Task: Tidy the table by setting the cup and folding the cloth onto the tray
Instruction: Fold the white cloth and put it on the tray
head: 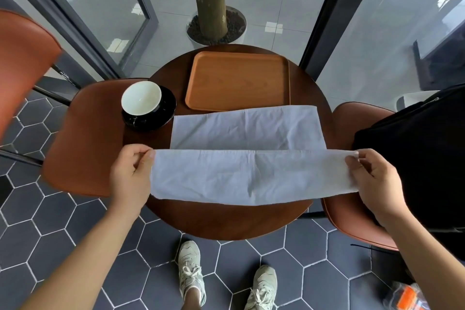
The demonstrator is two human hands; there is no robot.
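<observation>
Pinching the cloth [251, 173] at both near corners, left hand [130, 173] and right hand [372, 178] at opposite ends of its long side-to-side axis; folding away toward the empty tray [239, 80], cup [141, 98] at left.

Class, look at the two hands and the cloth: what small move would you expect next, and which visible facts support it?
Probably carry the lifted near edge forward and lay it on the far half. The left hand and right hand each pinch an end of the cloth, whose far half lies flat on the table, while the tray holds nothing.
</observation>
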